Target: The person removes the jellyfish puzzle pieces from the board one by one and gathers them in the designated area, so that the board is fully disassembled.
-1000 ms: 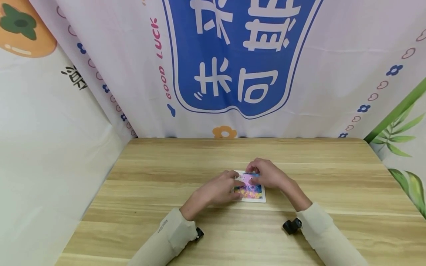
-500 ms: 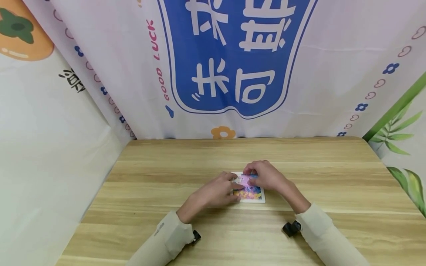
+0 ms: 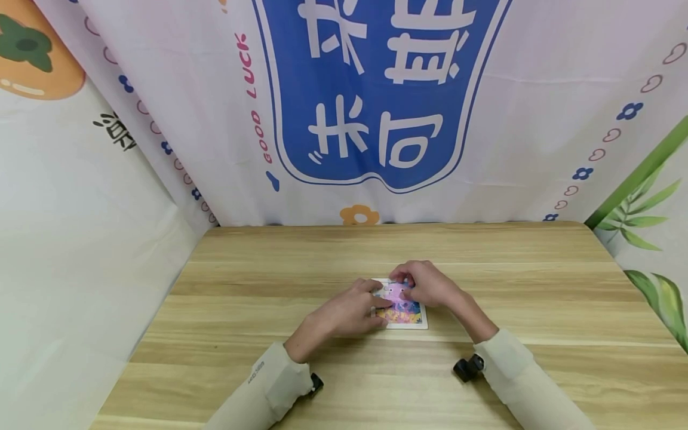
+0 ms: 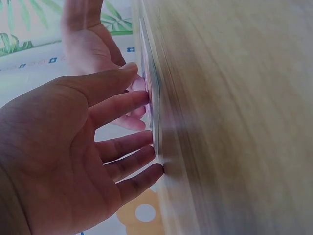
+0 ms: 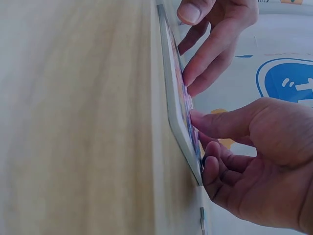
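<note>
A small flat jigsaw puzzle [image 3: 407,318] with a white border lies on the table. Its picture shows a pink figure over blue and yellow. From the left, my left hand [image 3: 353,309] reaches over its edge with fingers spread; in the left wrist view, fingertips [image 4: 145,98] touch its face and edge. My right hand [image 3: 432,284] is at the far right corner. The right wrist view shows its thumb [image 5: 215,122] on the picture and its other fingers curled at the board's edge. The hands hide the left side and far right corner of the picture.
The wooden table [image 3: 269,263] stretches around the puzzle to a printed curtain [image 3: 510,179] at the back. Beyond the board, a small flat piece [image 5: 203,219] shows in the right wrist view. Black wrist cameras [image 3: 469,368] hang below the sleeves.
The head view has shifted slightly. My left index finger has slid a little nearer across the picture, while the right hand holds almost the same place at the far corner.
</note>
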Available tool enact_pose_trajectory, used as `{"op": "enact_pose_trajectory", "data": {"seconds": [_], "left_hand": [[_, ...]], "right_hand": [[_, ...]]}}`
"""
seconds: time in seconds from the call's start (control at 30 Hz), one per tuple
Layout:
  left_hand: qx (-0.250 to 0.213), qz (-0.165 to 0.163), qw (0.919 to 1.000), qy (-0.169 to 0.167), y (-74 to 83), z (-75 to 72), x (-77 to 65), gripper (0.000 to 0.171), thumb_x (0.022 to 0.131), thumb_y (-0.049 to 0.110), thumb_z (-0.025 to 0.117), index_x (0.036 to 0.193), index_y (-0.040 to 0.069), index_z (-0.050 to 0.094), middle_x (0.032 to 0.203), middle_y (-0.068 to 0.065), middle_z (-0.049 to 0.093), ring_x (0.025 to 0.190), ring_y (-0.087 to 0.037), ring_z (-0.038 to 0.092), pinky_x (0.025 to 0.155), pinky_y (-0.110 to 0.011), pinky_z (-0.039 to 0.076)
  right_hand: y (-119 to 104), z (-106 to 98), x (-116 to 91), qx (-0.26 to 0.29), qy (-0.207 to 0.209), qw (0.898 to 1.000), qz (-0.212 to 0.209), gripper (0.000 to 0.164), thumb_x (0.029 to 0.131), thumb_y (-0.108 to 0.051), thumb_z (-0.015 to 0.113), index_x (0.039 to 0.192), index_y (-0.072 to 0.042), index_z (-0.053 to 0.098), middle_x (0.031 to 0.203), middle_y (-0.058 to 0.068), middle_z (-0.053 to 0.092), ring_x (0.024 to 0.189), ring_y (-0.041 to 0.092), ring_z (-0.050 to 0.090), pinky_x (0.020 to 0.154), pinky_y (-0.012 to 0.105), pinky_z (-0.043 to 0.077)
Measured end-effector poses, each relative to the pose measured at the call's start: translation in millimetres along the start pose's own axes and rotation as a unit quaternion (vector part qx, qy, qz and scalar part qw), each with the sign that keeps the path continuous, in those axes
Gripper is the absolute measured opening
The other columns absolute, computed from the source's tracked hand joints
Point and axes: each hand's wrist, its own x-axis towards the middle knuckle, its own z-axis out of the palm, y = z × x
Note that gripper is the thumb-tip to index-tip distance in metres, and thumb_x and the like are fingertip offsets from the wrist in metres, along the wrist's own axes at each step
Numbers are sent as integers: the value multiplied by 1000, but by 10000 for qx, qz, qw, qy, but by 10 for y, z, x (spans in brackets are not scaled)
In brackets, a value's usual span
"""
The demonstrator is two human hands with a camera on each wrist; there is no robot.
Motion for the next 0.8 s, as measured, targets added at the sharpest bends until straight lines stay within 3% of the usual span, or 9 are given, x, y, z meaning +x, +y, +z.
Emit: {"op": "enact_pose_trajectory", "data": {"seconds": [0.5, 0.8], "left_hand": [[-35, -28, 10000, 10, -16, -9, -25, 42, 106, 34, 69, 147, 22, 68, 168, -13, 46, 158, -33, 41, 128, -49, 40], [22, 65, 10000, 42, -8, -9, -20, 42, 106, 34, 69, 147, 23, 68, 168, -13, 46, 158, -31, 41, 130, -50, 36]], "right_hand": [[15, 15, 1, 288, -22, 9996, -52, 34, 90, 4, 77, 121, -11, 76, 112, 6, 73, 96, 19, 62, 88, 37, 55], [78, 10, -28, 502, 219, 9983, -175, 21, 101, -3, 67, 116, -11, 79, 101, 2, 74, 87, 15, 59, 79, 28, 51]]}}
